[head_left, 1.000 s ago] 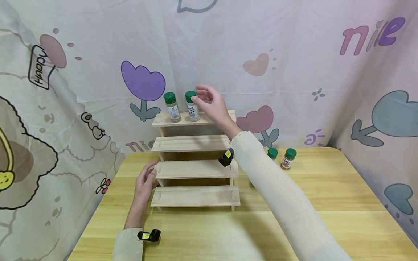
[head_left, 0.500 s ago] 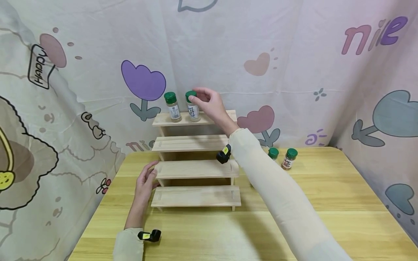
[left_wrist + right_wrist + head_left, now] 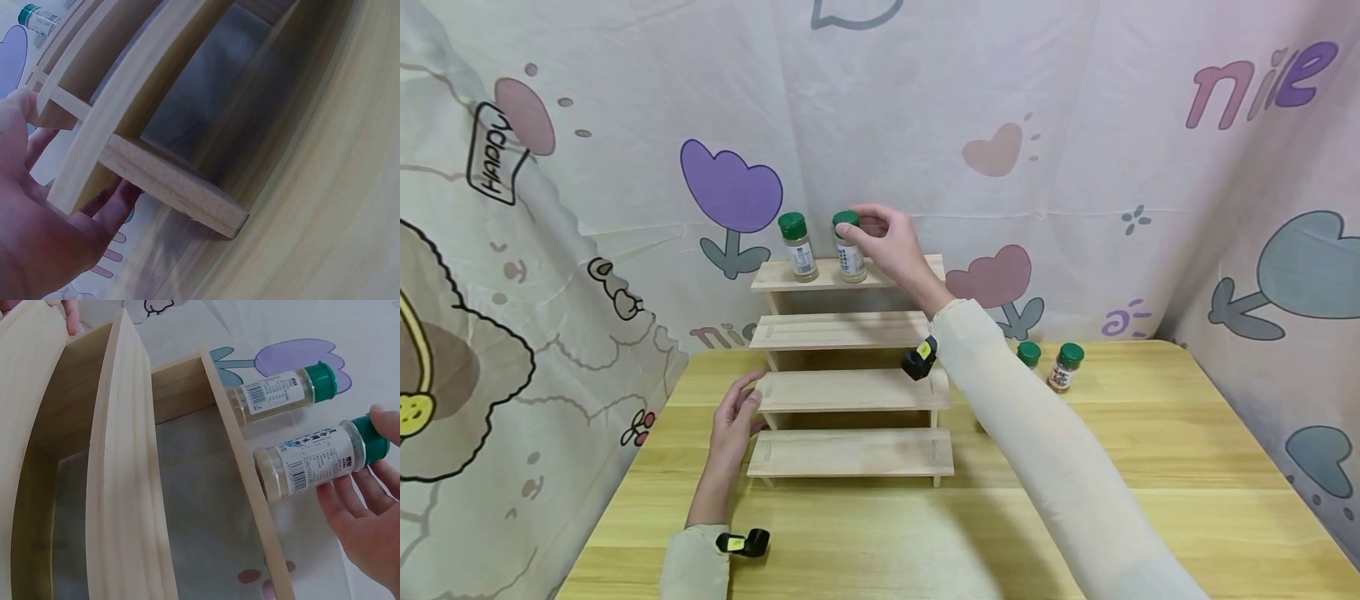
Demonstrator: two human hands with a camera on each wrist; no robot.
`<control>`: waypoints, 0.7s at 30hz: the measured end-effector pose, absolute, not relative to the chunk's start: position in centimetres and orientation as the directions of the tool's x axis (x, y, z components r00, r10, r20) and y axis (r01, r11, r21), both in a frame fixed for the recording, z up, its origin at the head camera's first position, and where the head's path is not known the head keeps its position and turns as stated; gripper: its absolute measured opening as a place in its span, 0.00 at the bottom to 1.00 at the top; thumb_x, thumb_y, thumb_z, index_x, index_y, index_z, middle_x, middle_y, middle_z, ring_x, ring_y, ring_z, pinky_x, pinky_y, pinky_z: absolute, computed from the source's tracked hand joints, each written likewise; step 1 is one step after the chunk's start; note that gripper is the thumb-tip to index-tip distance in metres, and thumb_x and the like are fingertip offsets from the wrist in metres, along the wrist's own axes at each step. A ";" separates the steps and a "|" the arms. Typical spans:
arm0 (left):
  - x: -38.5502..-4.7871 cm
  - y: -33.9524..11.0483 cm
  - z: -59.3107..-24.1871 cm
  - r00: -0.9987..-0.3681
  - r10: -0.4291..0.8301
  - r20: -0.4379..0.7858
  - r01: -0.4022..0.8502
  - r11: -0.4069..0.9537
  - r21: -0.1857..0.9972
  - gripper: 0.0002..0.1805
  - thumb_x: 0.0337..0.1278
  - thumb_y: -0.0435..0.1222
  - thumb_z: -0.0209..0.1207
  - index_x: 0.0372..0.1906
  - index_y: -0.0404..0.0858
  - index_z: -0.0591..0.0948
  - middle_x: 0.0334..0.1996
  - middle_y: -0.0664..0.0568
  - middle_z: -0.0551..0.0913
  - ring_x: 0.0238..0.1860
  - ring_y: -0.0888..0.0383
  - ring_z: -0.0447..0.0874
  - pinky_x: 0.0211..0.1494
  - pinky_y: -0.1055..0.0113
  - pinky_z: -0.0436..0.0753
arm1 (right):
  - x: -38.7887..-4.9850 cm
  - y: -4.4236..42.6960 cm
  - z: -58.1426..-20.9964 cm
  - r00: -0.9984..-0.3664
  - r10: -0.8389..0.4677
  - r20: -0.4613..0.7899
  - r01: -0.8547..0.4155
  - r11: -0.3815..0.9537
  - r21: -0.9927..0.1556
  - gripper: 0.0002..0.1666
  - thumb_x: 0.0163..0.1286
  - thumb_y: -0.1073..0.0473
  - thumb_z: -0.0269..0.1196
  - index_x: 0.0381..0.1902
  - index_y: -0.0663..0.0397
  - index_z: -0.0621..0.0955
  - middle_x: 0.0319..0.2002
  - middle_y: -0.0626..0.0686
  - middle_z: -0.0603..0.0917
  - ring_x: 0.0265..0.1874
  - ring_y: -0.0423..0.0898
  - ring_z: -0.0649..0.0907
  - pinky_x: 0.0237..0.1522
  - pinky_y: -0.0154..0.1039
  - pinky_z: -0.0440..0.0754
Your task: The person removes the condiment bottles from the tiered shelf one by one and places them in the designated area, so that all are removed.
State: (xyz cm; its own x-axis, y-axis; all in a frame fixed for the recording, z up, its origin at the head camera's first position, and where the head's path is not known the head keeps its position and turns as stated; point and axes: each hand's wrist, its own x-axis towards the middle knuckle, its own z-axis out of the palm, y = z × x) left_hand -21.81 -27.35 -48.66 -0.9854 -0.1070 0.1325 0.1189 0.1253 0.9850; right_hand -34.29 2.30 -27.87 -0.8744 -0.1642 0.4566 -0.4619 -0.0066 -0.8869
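A tiered wooden shelf rack (image 3: 850, 452) stands on the table. On its top tier are two green-capped spice jars: the left spice jar (image 3: 801, 250) and, beside it, another spice jar (image 3: 851, 257). My right hand (image 3: 891, 247) pinches the second jar near its cap, thumb on the front and fingers behind; the right wrist view shows this jar (image 3: 315, 459) upright against the top tier's board. Down at the rack's left side, my left hand (image 3: 733, 421) holds the end of the third tier, its thumb above and fingers reaching behind in the left wrist view.
Two more green-capped spice jars, one jar (image 3: 1028, 354) partly behind the right sleeve and one jar (image 3: 1063, 368) in full view, stand on the wooden table (image 3: 1157, 433) right of the rack. A patterned cloth (image 3: 880, 108) hangs close behind the rack.
My right fingers have come in around the second jar's cap. That jar has turned and shifted slightly right on the top tier. My left hand stays in place.
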 end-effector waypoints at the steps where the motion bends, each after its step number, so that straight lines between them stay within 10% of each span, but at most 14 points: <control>1: -21.8 -27.4 -48.7 -0.985 -0.106 0.134 0.121 0.128 0.984 0.24 0.82 0.45 0.48 0.74 0.42 0.71 0.55 0.58 0.80 0.52 0.60 0.81 0.46 0.65 0.86 | -34.2 2.4 -27.8 -0.873 -0.164 0.460 -0.465 -0.014 -0.885 0.21 0.70 0.58 0.70 0.58 0.61 0.83 0.50 0.57 0.87 0.51 0.47 0.85 0.55 0.37 0.82; 21: -21.7 -27.4 -48.6 -0.986 -0.091 0.139 0.126 0.138 0.982 0.26 0.82 0.45 0.47 0.76 0.40 0.68 0.54 0.58 0.80 0.53 0.61 0.81 0.49 0.65 0.85 | -29.7 6.0 -26.9 -0.838 -0.171 0.518 -0.524 -0.008 -0.852 0.20 0.69 0.60 0.71 0.56 0.61 0.84 0.49 0.57 0.87 0.52 0.49 0.86 0.58 0.39 0.81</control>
